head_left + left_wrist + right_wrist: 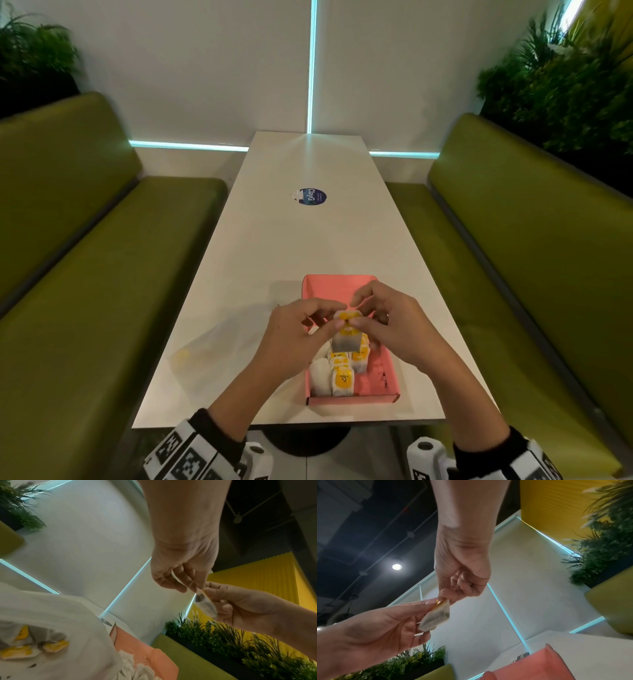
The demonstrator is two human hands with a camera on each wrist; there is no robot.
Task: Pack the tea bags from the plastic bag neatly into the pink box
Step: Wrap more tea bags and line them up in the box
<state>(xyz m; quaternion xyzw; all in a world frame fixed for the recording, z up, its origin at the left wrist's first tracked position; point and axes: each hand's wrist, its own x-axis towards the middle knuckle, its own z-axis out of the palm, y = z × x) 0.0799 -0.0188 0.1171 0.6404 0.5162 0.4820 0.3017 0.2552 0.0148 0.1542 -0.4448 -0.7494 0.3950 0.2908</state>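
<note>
a: what are the hands doing?
b: the left hand (294,337) and right hand (394,325) both pinch one tea bag (346,337) by its top, fingers curled.
a: and the rest?
b: pink box (385,368) below them, plastic bag (209,346) left of the left hand.

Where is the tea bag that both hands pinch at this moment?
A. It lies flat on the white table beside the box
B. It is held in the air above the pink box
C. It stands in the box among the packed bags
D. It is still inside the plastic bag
B: the left hand and right hand pinch the tea bag by its top, so it hangs above the pink box.
</note>
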